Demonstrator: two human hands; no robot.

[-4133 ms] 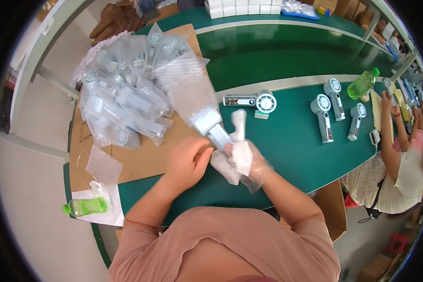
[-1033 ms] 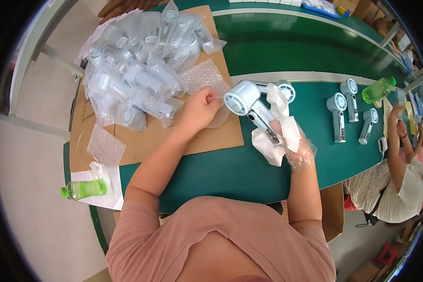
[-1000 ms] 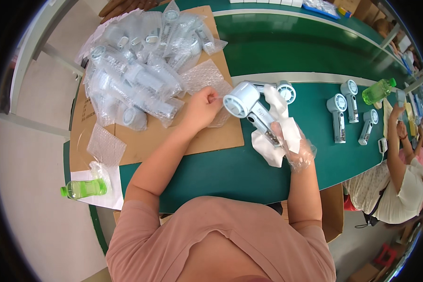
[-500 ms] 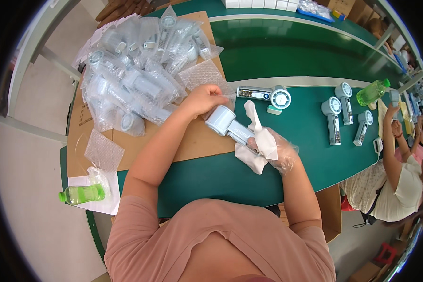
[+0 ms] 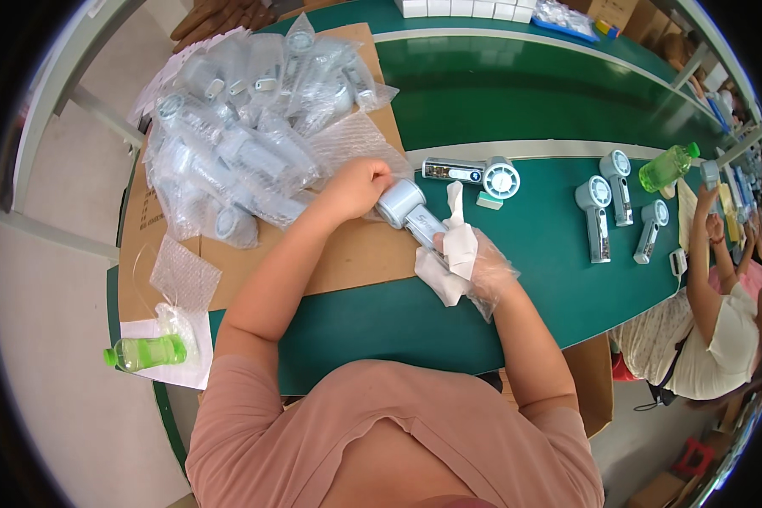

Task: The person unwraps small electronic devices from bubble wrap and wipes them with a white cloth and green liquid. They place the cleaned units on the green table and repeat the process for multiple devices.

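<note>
With 12 o'clock pointing away from the body, the handheld fan (image 5: 400, 203) is sitting over the counter (image 5: 356, 332) between both hands, its head tilting up toward 10 o'clock and its handle slanting down toward 4 o'clock. The right hand (image 5: 488, 262) is pinching that handle from the 4 o'clock side, a crumpled white tissue (image 5: 459, 247) bunching at its fingers and clear film hanging about the wrist. The left hand (image 5: 360, 188) is nearer the fan's head, which is lying toward 4 o'clock from it. Its grip is showing curled knuckles; with the fingertips hidden, I cannot tell whether they are pressing together or pinching anything.

Under the left forearm, a cardboard sheet (image 5: 330, 269) is covering part of the green counter. A bubble-wrap sheet (image 5: 356, 140) is lying toward 11 o'clock from the held fan, and a pile of wrapped fans (image 5: 229, 152) is filling the 10 o'clock side. Another fan (image 5: 455, 170) is lying crosswise toward 2 o'clock; three more, including the nearest (image 5: 598, 222), are resting toward 3 o'clock. Farther out, a co-worker (image 5: 724, 339) is sitting toward 4 o'clock, while white boxes (image 5: 461, 9) are standing toward 12 o'clock.
</note>
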